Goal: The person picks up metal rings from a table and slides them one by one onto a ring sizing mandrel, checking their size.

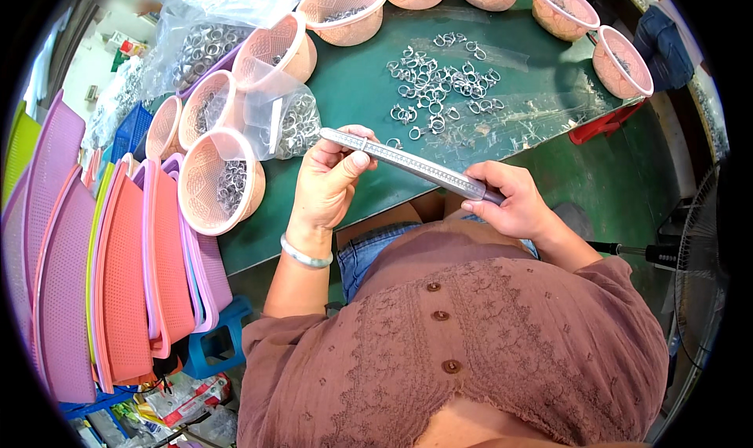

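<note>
A grey metal ring mandrel (423,166) with scale marks slants across in front of me, over the table's near edge. My right hand (510,199) is closed round its dark handle. Near the narrow end, my left hand (328,180) pinches with thumb and forefinger at what looks like a thin ring (365,144) around the mandrel; the fingers partly cover it. Beyond the mandrel, a loose pile of silver-coloured rings (439,83) lies on the green table (345,79). A clear plastic bag of rings (298,122) rests beside my left hand.
Several peach plastic baskets (192,185) holding small metal pieces line the table's left and far edges. A large clear bag of rings (208,48) lies at the far left. Stacked purple and orange baskets (125,275) stand left of me, by a blue stool (220,342). At right is a fan (698,252).
</note>
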The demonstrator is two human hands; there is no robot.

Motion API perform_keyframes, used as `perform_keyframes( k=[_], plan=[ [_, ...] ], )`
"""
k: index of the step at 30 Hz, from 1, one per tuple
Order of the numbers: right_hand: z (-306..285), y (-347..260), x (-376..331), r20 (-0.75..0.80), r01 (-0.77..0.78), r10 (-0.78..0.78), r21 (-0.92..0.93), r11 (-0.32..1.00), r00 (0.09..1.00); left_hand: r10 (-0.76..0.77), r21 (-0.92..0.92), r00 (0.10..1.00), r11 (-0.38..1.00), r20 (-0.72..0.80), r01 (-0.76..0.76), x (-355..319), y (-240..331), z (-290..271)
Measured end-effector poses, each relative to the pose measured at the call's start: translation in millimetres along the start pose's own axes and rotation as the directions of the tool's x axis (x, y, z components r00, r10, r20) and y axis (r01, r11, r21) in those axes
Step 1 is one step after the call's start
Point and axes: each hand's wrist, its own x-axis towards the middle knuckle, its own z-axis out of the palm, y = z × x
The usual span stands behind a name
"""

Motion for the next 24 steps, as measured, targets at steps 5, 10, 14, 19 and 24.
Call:
perform_keyframes(
  k=[5, 10, 14, 19, 24],
  plan=[
    [-1.6, 1.4, -0.4, 0.004, 0.010, -0.010, -0.019, 1.000, 1.000, 0.001, 0.048, 1.000, 0.999, -0.011, -0.001, -0.1, 0.1, 2.0],
    [-2.2, 5.1, -0.5, 0.018, -0.005, 0.005, -0.020, 1.000, 1.000, -0.005, 0.076, 0.999, 0.997, -0.040, 0.008, -1.2, 1.5, 5.3],
    [-2.0, 5.4, 0.1, 0.022, -0.015, 0.015, -0.009, 1.000, 1.000, 0.009, 0.115, 0.999, 0.993, -0.054, -0.003, -2.3, 3.5, 6.5],
    [-0.3, 3.4, 1.0, 0.024, -0.019, 0.019, 0.001, 1.000, 1.000, 0.061, 0.173, 0.995, 0.984, -0.074, -0.047, -5.5, 6.1, 6.6],
    [0.6, 0.6, 1.7, 0.039, -0.014, 0.014, 0.001, 1.000, 0.999, 0.076, 0.191, 0.994, 0.980, -0.083, -0.058, -9.8, 7.5, 4.9]
  ],
)
